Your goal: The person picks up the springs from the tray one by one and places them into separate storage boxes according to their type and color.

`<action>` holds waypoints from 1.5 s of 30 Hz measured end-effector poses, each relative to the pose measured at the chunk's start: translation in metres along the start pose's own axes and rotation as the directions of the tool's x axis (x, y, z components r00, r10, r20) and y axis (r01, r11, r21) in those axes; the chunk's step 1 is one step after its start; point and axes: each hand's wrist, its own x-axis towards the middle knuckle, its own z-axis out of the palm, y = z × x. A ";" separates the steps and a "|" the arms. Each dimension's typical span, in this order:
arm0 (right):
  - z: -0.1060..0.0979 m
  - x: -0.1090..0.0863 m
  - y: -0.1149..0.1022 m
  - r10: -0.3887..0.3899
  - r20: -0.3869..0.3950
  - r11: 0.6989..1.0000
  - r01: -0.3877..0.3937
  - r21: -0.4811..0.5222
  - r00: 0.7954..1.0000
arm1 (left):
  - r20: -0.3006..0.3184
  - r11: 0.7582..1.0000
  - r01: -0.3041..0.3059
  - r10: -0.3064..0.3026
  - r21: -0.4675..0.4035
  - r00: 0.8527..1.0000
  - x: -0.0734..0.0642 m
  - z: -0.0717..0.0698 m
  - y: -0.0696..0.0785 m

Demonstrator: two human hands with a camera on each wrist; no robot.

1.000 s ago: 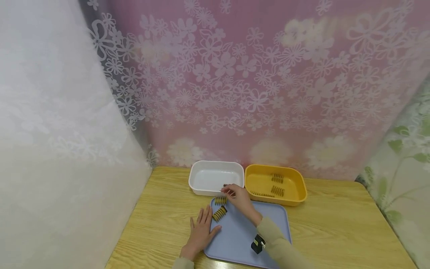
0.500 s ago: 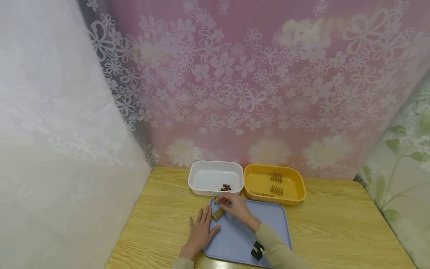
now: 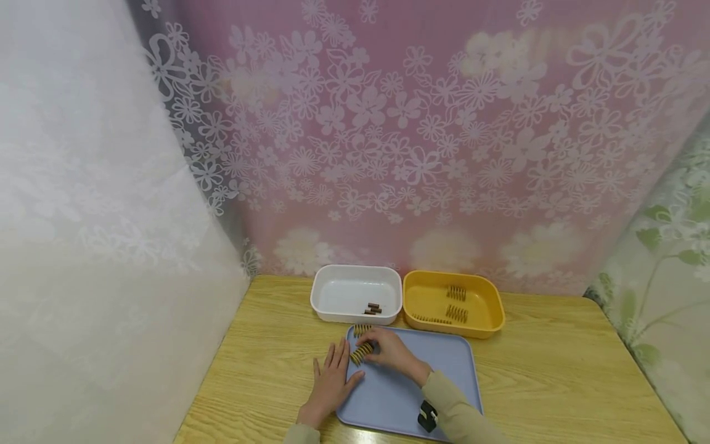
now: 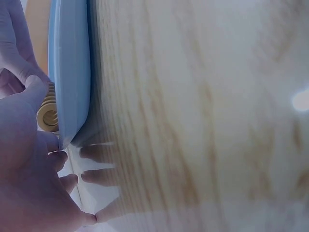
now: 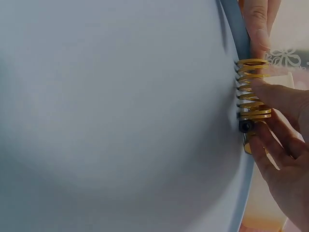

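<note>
My right hand (image 3: 391, 351) is over the upper left of the blue tray (image 3: 410, 394), with thumb and fingers on either side of a yellow coil spring (image 3: 362, 353). In the right wrist view the thumb lies across the spring's coils (image 5: 253, 101). A small dark tube (image 5: 246, 126) with a hole in its end sits at the spring's end, by the fingertips. Another yellow spring (image 3: 362, 330) lies at the tray's top left corner. My left hand (image 3: 330, 382) rests at the tray's left edge, fingers straight and spread, thumb over the rim.
Behind the tray stands a white bin (image 3: 333, 319) with several short dark tubes (image 3: 373, 309) in its near right corner. To its right is a yellow bin (image 3: 488, 333) holding several springs (image 3: 457, 313). Wood tabletop (image 3: 554, 370) surrounds them; a floral curtain hangs behind.
My right hand has come from the white bin's near edge down to the angled spring on the tray. Dark tubes in the bin now show. My left hand has stayed put.
</note>
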 end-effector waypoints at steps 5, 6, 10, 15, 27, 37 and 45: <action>0.000 -0.005 0.002 -0.040 -0.010 0.996 0.039 -0.086 0.999 | -0.010 1.000 -0.012 0.012 0.013 1.000 0.000 -0.001 0.002; 0.000 -0.006 0.003 -0.044 -0.015 0.994 0.042 -0.103 0.999 | -0.012 1.000 -0.013 0.013 0.013 1.000 0.000 -0.001 0.002; 0.001 -0.010 0.006 -0.023 -0.038 0.994 0.018 -0.109 0.999 | -0.013 1.000 -0.013 0.013 0.010 1.000 0.000 0.000 0.001; -0.002 -0.016 0.010 0.026 -0.070 0.997 -0.031 -0.072 0.997 | -0.002 1.000 -0.005 0.005 -0.001 1.000 0.000 0.003 -0.001; -0.020 -0.037 0.026 0.075 -0.128 0.995 -0.082 -0.050 0.989 | 0.005 1.000 0.004 -0.004 0.016 1.000 0.001 0.004 -0.002; -0.036 -0.051 0.043 0.205 -0.140 0.977 -0.211 -0.030 0.969 | -0.009 1.000 0.000 0.000 0.020 1.000 0.002 0.007 -0.005; -0.036 -0.052 0.049 0.146 -0.170 0.988 -0.152 -0.023 0.974 | -0.012 1.000 -0.003 0.003 0.014 1.000 0.002 0.008 -0.005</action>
